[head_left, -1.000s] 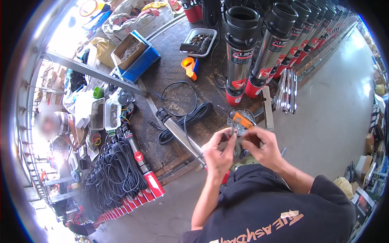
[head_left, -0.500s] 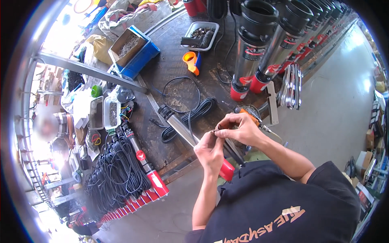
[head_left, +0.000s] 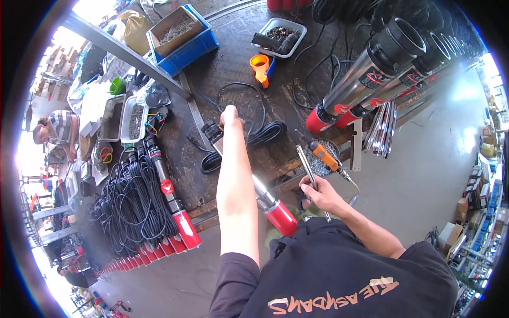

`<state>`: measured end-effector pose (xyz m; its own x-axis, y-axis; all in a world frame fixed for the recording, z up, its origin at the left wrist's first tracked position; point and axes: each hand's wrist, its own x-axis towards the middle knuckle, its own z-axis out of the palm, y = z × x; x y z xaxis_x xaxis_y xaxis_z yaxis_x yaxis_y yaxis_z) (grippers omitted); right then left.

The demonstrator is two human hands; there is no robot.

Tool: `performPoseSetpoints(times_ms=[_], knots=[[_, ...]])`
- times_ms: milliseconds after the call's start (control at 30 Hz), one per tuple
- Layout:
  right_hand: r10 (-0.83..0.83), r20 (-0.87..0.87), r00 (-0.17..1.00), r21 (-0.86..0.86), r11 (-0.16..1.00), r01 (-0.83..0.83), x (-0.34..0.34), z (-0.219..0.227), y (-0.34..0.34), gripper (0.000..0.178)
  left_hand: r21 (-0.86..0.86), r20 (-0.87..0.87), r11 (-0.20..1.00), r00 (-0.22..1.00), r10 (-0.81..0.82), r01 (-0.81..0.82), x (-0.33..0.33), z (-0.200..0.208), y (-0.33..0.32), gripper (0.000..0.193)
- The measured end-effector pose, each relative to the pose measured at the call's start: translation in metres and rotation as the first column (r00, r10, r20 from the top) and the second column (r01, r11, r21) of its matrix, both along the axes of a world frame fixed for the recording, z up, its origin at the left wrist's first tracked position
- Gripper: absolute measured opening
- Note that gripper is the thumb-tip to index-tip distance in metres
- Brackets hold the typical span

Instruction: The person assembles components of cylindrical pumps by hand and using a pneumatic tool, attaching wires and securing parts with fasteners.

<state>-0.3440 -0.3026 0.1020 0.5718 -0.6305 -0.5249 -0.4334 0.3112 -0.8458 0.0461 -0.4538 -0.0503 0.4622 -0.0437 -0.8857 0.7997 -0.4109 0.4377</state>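
A steel submersible pump (head_left: 261, 192) with a red end lies slantwise in front of me, its black end on the bench. My left hand (head_left: 230, 115) is stretched out to that black end, fingers curled; what they grip is hidden. Beside it lies a coiled black cable (head_left: 268, 133). Close to my body, my right hand (head_left: 321, 194) is closed on a long, thin metal strip (head_left: 306, 163) that sticks out both ways from the fingers. An orange power screwdriver (head_left: 324, 155) rests just beyond that hand, over a round bowl of small metal parts (head_left: 335, 148).
Tall steel pumps (head_left: 354, 87) stand at the right, near a bundle of metal strips (head_left: 380, 128). A blue bin (head_left: 186, 54), a white tray (head_left: 294, 46) and an orange tape dispenser (head_left: 260, 69) sit farther back. Cabled pumps (head_left: 168, 188) are lined up at left, with another person (head_left: 61, 127) beyond.
My hands were together over the pump and are now apart. The left has reached forward to the pump's black end; the right has drawn back and now holds a metal strip.
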Motion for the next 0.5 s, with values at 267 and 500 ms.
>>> performPoseSetpoints(times_ms=[267,500], knots=[[-0.090,0.116,0.989,-0.121,0.987,0.104,0.065,0.015,-0.065,0.019,-0.616,-0.457,0.788,0.816,-0.352,-0.005,-0.002,0.018,0.003,0.062],[-0.139,0.198,0.970,-0.057,0.987,0.153,0.155,0.060,-0.199,0.029,-0.884,0.022,0.310,0.693,-0.721,0.351,-0.066,0.214,0.033,0.022]])
